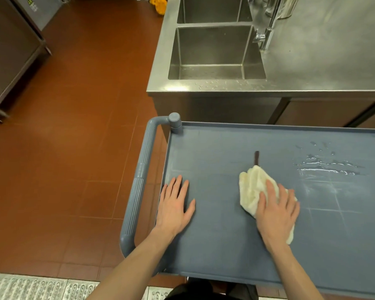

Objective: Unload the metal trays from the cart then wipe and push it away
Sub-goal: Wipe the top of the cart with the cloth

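With the left hand (175,204) spread flat bracing the cart (214,239), the right hand (276,210), fingers spread, should probably press the cloth (252,187) rightward through those water streaks (327,166).

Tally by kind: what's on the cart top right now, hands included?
Hands: 2, left hand flat on the cart, right hand pressing the cloth
Cloths: 1, cream cloth
Dark strips: 1, dark strip
Metal trays: 0
Total: 4

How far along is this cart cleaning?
Unloading looks done: no trays sit on the cart top. Wiping is under way: the right hand presses a cloth down while the left hand rests flat. Water drops remain, and the cart must be pushed away.
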A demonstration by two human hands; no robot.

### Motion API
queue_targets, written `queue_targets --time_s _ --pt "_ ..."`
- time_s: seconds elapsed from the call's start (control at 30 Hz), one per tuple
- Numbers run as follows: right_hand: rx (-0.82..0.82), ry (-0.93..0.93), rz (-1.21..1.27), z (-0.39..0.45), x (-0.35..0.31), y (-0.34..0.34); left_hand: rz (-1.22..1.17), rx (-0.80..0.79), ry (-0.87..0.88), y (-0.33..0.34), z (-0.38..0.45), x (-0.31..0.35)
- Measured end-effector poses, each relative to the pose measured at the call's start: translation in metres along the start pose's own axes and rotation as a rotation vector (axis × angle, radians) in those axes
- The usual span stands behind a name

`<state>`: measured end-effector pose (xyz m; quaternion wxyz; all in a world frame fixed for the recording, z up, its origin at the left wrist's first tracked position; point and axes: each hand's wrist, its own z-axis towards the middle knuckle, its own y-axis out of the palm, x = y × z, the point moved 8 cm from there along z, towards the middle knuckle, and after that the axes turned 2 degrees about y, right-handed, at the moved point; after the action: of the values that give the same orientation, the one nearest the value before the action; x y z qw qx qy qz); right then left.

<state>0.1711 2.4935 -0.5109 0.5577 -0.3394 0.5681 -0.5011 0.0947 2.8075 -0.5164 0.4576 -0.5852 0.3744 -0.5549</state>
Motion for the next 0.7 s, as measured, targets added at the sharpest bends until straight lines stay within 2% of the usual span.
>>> queue_targets --time_s 0.27,0.4,0.53,0.7 --pt "-0.043 -0.125 0.029 0.0 -0.062 0.021 -0.075 0.045 -0.043 -0.002 0.001 -0.003" --pt "-0.099 -0.329 0.052 -0.013 -0.13 0.04 -0.212 0.087 -0.084 -0.006 0.001 -0.005" --pt "-0.152 -0.526 0.042 -0.029 -0.185 0.053 -0.291 0.151 -0.026 -0.017 0.002 -0.002" --pt "-0.259 -0.766 0.088 -0.052 -0.214 0.058 -0.342 0.178 -0.03 -0.025 0.0 -0.001"
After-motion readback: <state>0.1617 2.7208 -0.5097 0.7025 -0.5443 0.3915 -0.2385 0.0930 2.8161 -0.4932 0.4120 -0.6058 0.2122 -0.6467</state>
